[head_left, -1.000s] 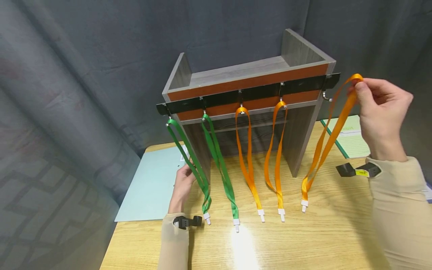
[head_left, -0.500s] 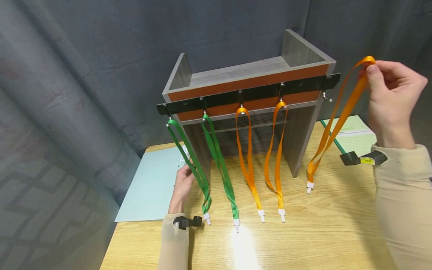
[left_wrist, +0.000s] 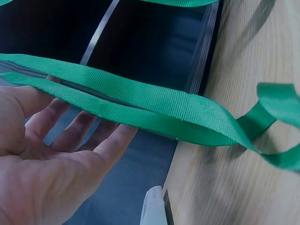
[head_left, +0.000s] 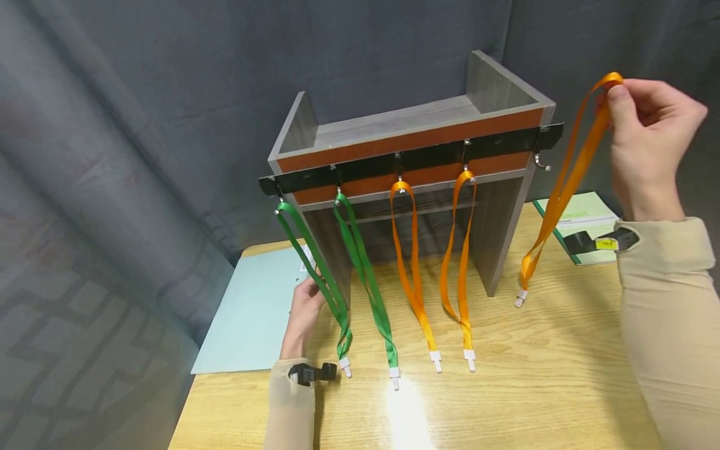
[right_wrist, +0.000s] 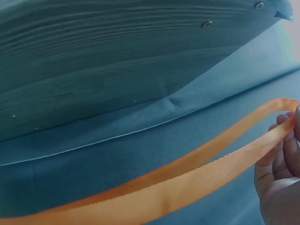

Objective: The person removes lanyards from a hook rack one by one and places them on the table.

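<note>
My right hand (head_left: 652,134) pinches the top of an orange lanyard (head_left: 574,175) between thumb and fingers, raised to the right of the hook rail (head_left: 435,155). Its loop hangs down to a white clip over the table; in the right wrist view the orange strap (right_wrist: 183,187) runs away from the fingertips. On the far left, my left hand (head_left: 306,306) is at the shelf's left side panel, behind a hanging green lanyard (head_left: 323,262). The left wrist view has its fingers extended and spread behind the green straps (left_wrist: 140,105), which hide some fingertips.
Another green lanyard (head_left: 362,269) and two orange lanyards (head_left: 415,275) (head_left: 464,269) hang from the rail. The rightmost hook (head_left: 541,164) is bare. A grey wooden shelf unit (head_left: 500,219) bears the rail. A pale blue folder (head_left: 247,312) and green notebook (head_left: 587,215) lie on the table (head_left: 506,387).
My right hand has risen and moved rightward with the orange lanyard, whose clip has lifted as well. The left hand has stayed at the shelf's side; the hanging lanyards have kept their hooks.
</note>
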`<action>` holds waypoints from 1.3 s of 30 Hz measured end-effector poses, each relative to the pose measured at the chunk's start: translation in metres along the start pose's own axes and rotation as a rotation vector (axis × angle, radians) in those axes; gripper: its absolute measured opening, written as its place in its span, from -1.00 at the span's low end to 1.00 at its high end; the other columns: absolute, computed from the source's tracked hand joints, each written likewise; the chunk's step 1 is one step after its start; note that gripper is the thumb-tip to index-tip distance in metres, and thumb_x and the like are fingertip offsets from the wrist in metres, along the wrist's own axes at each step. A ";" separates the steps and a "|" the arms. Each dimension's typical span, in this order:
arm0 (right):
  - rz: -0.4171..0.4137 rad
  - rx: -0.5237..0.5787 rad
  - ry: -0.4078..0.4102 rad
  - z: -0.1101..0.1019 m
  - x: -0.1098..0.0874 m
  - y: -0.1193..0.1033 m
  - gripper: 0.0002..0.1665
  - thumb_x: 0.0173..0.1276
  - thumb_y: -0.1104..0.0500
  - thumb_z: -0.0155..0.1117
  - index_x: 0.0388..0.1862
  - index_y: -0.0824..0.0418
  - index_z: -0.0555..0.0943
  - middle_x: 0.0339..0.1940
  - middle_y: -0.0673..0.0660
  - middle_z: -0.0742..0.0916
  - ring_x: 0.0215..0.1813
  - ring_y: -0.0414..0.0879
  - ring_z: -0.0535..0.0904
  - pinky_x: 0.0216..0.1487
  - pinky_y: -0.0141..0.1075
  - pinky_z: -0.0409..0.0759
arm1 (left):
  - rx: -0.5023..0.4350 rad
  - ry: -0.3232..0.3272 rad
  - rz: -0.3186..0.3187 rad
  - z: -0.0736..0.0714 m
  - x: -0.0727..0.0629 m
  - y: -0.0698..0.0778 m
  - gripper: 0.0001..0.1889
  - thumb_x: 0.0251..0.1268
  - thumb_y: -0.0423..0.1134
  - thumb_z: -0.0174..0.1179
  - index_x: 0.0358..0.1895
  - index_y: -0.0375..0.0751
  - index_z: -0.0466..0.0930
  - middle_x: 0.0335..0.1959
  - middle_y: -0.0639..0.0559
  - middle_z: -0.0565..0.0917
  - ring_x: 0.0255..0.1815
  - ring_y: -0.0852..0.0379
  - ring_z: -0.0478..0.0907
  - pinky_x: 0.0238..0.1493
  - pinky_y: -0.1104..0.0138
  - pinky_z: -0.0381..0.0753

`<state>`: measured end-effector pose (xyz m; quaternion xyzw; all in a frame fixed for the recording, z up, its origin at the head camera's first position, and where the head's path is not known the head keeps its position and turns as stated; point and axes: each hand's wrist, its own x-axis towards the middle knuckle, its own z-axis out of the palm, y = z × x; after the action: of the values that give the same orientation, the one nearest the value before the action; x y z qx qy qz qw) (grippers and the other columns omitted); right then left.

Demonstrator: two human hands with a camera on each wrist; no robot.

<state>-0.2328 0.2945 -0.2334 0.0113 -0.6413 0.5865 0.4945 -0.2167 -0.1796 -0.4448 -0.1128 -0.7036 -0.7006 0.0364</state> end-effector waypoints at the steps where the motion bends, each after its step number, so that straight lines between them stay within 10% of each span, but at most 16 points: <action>1: -0.003 0.004 0.004 0.001 0.001 0.000 -0.77 0.30 0.21 0.27 -0.17 0.33 0.71 -0.26 0.10 0.70 -0.31 -0.20 0.48 -0.09 -0.38 0.44 | -0.001 -0.002 -0.004 0.000 0.000 0.001 -0.67 0.32 -0.39 0.16 0.13 -0.42 0.53 0.13 -0.21 0.53 0.15 -0.08 0.43 0.12 0.13 0.46; 8: -0.021 -0.085 -0.008 -0.001 0.002 0.005 -0.74 0.32 0.15 0.24 -0.11 0.26 0.71 -0.22 0.04 0.70 -0.27 -0.23 0.49 -0.06 -0.40 0.45 | 0.037 -0.002 -0.005 0.005 -0.007 0.024 -0.68 0.33 -0.47 0.12 0.11 -0.51 0.49 0.11 -0.25 0.52 0.13 -0.07 0.44 0.09 0.18 0.48; 24: 0.033 -0.232 -0.162 -0.029 -0.050 0.033 -0.74 0.33 0.23 0.24 -0.03 0.25 0.69 -0.17 0.02 0.74 -0.27 -0.22 0.55 -0.17 -0.48 0.47 | 0.007 -0.027 0.009 0.006 -0.008 0.026 -0.68 0.33 -0.45 0.13 0.13 -0.47 0.50 0.12 -0.28 0.53 0.16 -0.10 0.44 0.14 0.10 0.45; 39: 0.259 -0.219 -0.272 -0.050 -0.082 0.066 -0.67 0.31 0.24 0.27 0.04 0.32 0.64 -0.25 -0.09 0.68 -0.38 -0.28 0.58 -0.23 -0.61 0.52 | -0.002 -0.016 -0.010 0.006 -0.009 0.028 -0.68 0.33 -0.51 0.10 0.13 -0.50 0.49 0.14 -0.27 0.51 0.19 -0.07 0.40 0.15 0.10 0.42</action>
<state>-0.1994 0.3073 -0.3445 -0.0461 -0.7581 0.5651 0.3222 -0.2016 -0.1744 -0.4198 -0.1150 -0.7039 -0.7004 0.0269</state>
